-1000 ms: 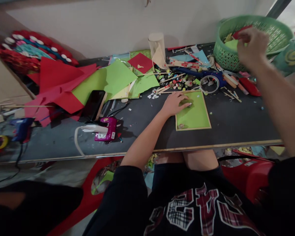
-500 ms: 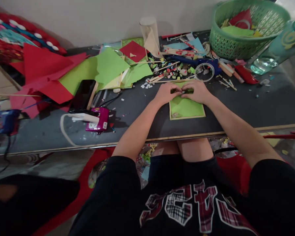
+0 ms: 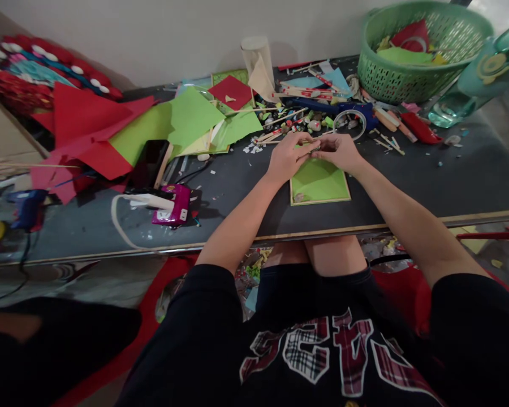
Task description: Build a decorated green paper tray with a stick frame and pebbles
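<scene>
Judging by its size, we rate the small piece point(image 3: 316, 148) as light and easily dropped — grip it at its ends, with fingertips only. Our left hand point(image 3: 286, 156) and right hand point(image 3: 340, 151) both pinch it narrowly, just above the far edge of the green framed panel point(image 3: 319, 183) (piece too small to identify; dark in colour).

Black short-sleeved T-shirt point(image 3: 212, 339) with white-edged red plaid lettering point(image 3: 322, 353), over dark shorts point(image 3: 309, 285).
</scene>
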A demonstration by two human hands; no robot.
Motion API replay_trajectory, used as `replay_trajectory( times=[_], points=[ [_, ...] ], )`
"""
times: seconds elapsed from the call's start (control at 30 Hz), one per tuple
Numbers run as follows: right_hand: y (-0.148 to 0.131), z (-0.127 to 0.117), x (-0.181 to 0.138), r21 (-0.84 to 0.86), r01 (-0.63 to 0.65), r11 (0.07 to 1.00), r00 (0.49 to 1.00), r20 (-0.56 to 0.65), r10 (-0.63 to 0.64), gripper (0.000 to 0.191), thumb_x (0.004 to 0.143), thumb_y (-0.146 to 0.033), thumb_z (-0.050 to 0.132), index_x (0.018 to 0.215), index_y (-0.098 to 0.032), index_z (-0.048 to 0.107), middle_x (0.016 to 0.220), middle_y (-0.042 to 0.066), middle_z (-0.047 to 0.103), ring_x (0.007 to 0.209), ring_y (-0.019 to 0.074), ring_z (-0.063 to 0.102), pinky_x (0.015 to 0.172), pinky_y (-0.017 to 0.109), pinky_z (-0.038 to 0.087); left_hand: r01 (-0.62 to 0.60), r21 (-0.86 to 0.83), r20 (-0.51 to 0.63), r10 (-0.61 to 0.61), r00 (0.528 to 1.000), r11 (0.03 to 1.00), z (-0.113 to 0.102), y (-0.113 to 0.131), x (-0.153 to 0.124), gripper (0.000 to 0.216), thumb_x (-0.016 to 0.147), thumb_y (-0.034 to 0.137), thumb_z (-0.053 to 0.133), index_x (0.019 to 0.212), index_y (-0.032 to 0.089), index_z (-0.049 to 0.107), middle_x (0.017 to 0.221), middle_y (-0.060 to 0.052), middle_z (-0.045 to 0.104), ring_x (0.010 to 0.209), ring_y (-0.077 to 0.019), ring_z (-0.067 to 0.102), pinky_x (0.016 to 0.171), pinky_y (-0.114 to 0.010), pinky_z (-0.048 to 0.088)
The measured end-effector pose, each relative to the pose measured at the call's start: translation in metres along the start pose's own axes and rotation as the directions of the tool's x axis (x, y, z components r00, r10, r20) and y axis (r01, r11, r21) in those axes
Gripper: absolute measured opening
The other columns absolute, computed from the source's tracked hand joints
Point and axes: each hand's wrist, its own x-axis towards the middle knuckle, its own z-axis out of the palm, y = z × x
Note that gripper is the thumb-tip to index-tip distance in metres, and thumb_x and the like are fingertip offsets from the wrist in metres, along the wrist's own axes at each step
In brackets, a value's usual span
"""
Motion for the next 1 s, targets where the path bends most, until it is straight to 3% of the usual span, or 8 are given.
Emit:
replay_trajectory(
  times=[0.1,0.17,0.23,0.3,0.4,0.6,0.8,1.0],
  points=[
    [0.003,-0.001,0.002,-0.124,-0.026,0.992,0.999,-0.035,0.021,0.054,0.068,-0.054,0.089,0.106,-0.016,0.077,0.077,0.004,0.065,0.067,0.0157,0.055,0.067,0.034,0.053,0.06,0.03,0.025,-0.061,0.998,0.998,-0.001,0.003,0.001,0.036,0.105,0.028,0.053,0.137,0.027,0.068,0.14,-0.01,0.066,0.127,-0.0263,0.063,0.112,-0.042,0.049],
    [0.004,-0.001,0.004,-0.237,-0.048,0.97,0.997,-0.068,0.033,0.044,0.073,-0.045,0.087,0.106,-0.017,0.078,0.076,0.004,0.064,0.067,0.0169,0.056,0.07,0.036,0.054,0.209,0.073,0.024,-0.211,0.977,0.975,-0.006,0.007,0.001,0.035,0.102,0.031,0.057,0.135,0.024,0.069,0.134,-0.011,0.069,0.126,-0.0281,0.063,0.11,-0.041,0.05],
    [0.004,-0.001,0.005,-0.324,-0.075,0.943,0.995,-0.087,0.049,0.037,0.076,-0.037,0.086,0.106,-0.018,0.078,0.077,0.005,0.065,0.069,0.0183,0.058,0.074,0.039,0.055,0.427,0.129,0.006,-0.431,0.902,0.895,-0.013,0.011,0.002,0.032,0.102,0.035,0.058,0.128,0.021,0.071,0.121,-0.012,0.074,0.119,-0.0291,0.067,0.106,-0.041,0.053],
    [0.002,-0.001,0.006,-0.379,-0.092,0.921,0.994,-0.09,0.063,0.034,0.077,-0.034,0.085,0.106,-0.019,0.077,0.079,0.005,0.066,0.071,0.0192,0.059,0.078,0.039,0.056,0.6,0.2,0.018,-0.615,0.788,0.774,-0.02,0.013,0.002,0.032,0.101,0.043,0.059,0.115,0.019,0.075,0.107,-0.013,0.076,0.11,-0.0308,0.07,0.1,-0.042,0.055],
    [-0.002,-0.002,0.008,-0.417,-0.107,0.903,0.993,-0.083,0.079,0.032,0.08,-0.033,0.082,0.108,-0.017,0.077,0.084,0.006,0.068,0.074,0.0195,0.061,0.08,0.038,0.055,0.661,0.294,0.097,-0.71,0.697,0.69,-0.027,0.014,0.003,0.038,0.1,0.05,0.058,0.096,0.018,0.077,0.101,-0.015,0.077,0.104,-0.0336,0.072,0.093,-0.044,0.056],
    [0.0,-0.004,0.021,-0.504,-0.101,0.858,0.995,-0.06,0.082,0.039,0.084,-0.042,0.08,0.114,-0.016,0.075,0.087,0.007,0.069,0.076,0.0211,0.062,0.085,0.039,0.053,0.661,0.301,0.099,-0.712,0.696,0.688,-0.017,0.008,0.012,0.031,0.101,0.029,0.05,0.106,0.018,0.078,0.112,-0.015,0.079,0.108,-0.0334,0.074,0.092,-0.043,0.057],
    [0.012,-0.004,0.046,-0.528,0.032,0.848,0.998,0.059,-0.001,0.051,0.087,-0.061,0.076,0.119,-0.022,0.072,0.096,0.008,0.071,0.093,0.0269,0.067,0.099,0.046,0.052,0.677,0.245,0.057,-0.708,0.704,0.693,-0.01,0.005,0.015,0.029,0.1,0.028,0.054,0.106,0.015,0.078,0.108,-0.019,0.077,0.108,-0.0387,0.073,0.096,-0.052,0.056],
    [0.006,-0.005,0.046,-0.547,0.041,0.836,0.999,0.032,-0.028,0.056,0.089,-0.067,0.069,0.125,-0.024,0.069,0.106,0.01,0.072,0.098,0.0291,0.068,0.101,0.048,0.054,0.67,0.276,0.057,-0.708,0.704,0.689,-0.014,0.01,0.018,0.032,0.101,0.028,0.051,0.107,0.011,0.078,0.109,-0.024,0.076,0.109,-0.0422,0.073,0.094,-0.054,0.057]
  ],
)
